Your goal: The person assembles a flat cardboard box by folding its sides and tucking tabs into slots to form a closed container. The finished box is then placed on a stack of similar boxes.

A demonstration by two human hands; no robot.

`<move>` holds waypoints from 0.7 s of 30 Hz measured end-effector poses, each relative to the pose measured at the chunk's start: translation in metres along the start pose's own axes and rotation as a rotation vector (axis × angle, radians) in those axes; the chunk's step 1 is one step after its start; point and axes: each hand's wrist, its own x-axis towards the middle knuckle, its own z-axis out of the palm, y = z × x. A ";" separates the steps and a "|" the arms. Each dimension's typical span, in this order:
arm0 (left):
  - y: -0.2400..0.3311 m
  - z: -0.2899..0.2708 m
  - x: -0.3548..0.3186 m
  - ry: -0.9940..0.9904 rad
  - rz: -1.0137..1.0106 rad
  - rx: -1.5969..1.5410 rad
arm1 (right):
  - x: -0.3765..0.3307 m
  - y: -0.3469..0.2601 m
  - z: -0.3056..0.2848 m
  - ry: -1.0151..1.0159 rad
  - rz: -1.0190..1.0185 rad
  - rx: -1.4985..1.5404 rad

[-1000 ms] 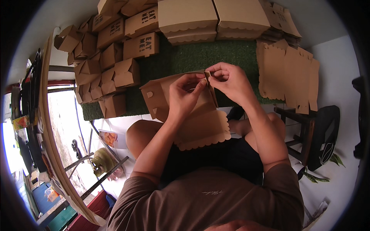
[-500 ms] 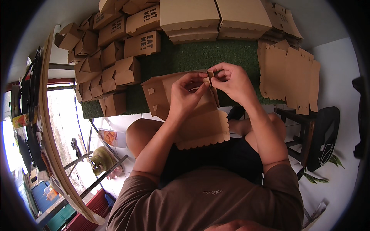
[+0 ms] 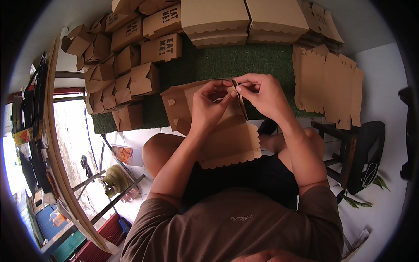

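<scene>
A partly folded brown cardboard box [image 3: 230, 142] lies across the table's near edge and my lap, its scalloped flap toward me. My left hand [image 3: 212, 101] pinches the box's far right corner between thumb and fingers. Against the same corner, from the right, my right hand [image 3: 263, 92] grips a narrow upright side flap with thumb and forefinger. Both thumbs nearly meet there. On the box's left side, small cut tabs stick up beside slots. The fingers partly hide the corner joint.
Folded small boxes [image 3: 144, 79] are piled at the left of the green turf-covered table [image 3: 227, 61]. Larger scalloped boxes [image 3: 214, 19] stand at the back. Flat cardboard blanks [image 3: 310, 81] lie at the right, above a dark stool [image 3: 345, 137] with a black bag [image 3: 368, 157].
My right hand has shifted slightly left, and the flap it pinches has tipped inward to the left hand. The box has barely moved.
</scene>
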 end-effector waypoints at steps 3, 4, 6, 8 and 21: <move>0.001 0.001 0.001 0.013 -0.031 -0.055 | 0.000 -0.003 0.000 0.003 -0.007 -0.009; 0.002 0.002 0.000 0.016 -0.036 -0.091 | 0.000 -0.004 0.000 0.007 -0.016 -0.007; 0.002 0.002 0.000 0.033 -0.030 -0.111 | -0.001 -0.004 0.000 0.009 -0.023 -0.022; 0.003 0.002 -0.001 0.062 -0.008 -0.084 | -0.001 -0.004 0.000 0.009 -0.051 -0.037; 0.005 0.001 0.001 0.135 0.134 0.229 | -0.001 0.007 0.007 0.035 -0.169 -0.126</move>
